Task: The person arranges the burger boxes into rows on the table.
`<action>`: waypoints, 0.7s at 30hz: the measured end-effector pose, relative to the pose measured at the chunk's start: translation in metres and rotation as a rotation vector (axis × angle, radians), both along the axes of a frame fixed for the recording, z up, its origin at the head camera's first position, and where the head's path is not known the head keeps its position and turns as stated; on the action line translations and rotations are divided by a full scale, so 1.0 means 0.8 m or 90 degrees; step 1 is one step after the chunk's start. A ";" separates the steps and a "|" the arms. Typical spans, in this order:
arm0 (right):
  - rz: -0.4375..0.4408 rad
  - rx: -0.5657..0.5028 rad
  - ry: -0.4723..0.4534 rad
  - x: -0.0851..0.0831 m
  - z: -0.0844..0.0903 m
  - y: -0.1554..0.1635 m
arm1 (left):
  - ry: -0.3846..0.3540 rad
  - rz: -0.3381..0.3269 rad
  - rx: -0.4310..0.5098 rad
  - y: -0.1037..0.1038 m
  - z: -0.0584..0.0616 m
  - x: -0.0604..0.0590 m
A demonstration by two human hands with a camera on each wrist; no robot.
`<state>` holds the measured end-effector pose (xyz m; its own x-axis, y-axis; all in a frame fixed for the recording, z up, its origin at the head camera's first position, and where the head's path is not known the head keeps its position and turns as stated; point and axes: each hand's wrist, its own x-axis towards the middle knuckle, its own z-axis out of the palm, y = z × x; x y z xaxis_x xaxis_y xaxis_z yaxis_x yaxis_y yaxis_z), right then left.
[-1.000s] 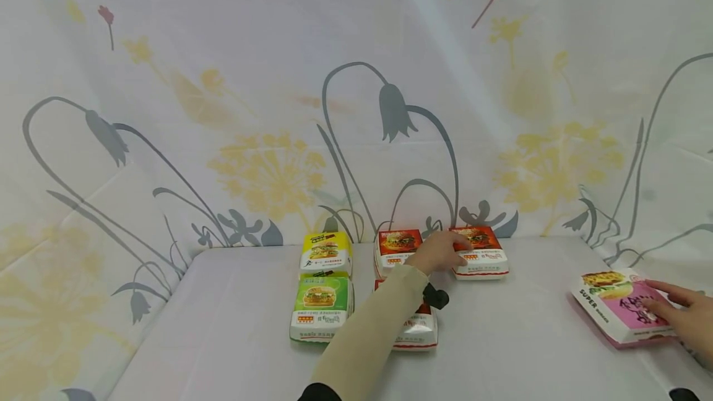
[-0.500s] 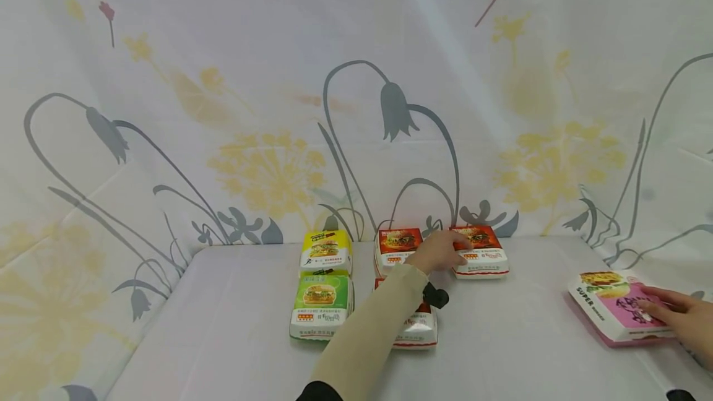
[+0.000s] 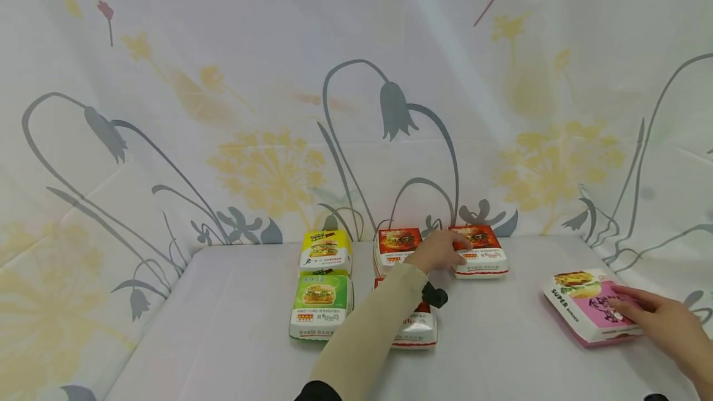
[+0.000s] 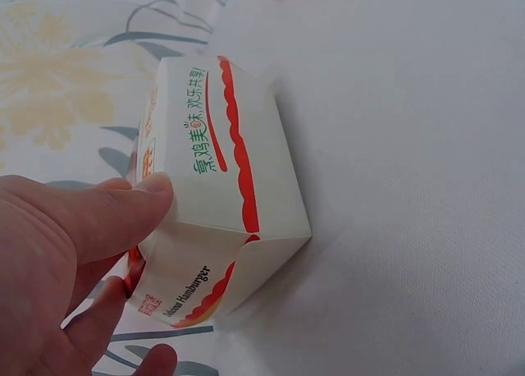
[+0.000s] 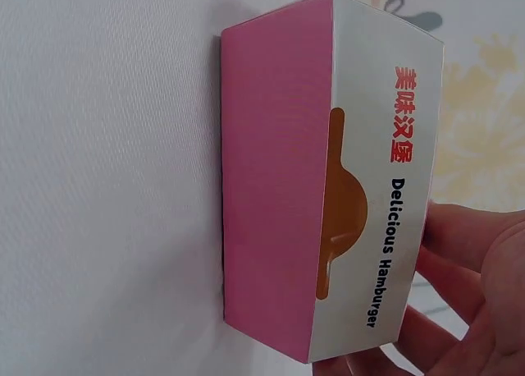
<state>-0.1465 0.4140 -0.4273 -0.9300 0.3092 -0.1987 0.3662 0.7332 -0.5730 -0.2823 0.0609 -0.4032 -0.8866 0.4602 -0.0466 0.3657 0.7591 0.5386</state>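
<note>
My left hand (image 3: 453,252) reaches to the back of the table and grips the left end of a red-topped burger box (image 3: 483,252). In the left wrist view its thumb (image 4: 123,208) presses the white side of this box (image 4: 238,204), with the other fingers curled under the near end. My right hand (image 3: 621,302) lies at the far right with straight fingers on the lid of a pink and white burger box (image 3: 585,317). In the right wrist view that box (image 5: 328,179) stands on the cloth with my fingers (image 5: 472,253) on its lid.
A yellow box (image 3: 325,251) and a green box (image 3: 321,305) sit left of centre. A second red box (image 3: 397,246) stands behind a third (image 3: 418,327), which my sleeve half hides. White cloth covers the table (image 3: 223,327). A flowered curtain (image 3: 356,110) hangs behind.
The pink box has slid to the left and a little nearer the middle under my right hand. My left hand and the red box have stayed where they were.
</note>
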 end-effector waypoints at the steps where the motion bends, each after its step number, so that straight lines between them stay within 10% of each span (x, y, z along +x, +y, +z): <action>1: 0.004 0.002 0.005 0.000 0.000 -0.003 | -0.001 0.001 0.000 0.000 0.000 0.000; 21: 0.146 0.072 0.122 0.009 0.003 -0.084 | 0.016 -0.005 -0.008 0.002 0.000 0.000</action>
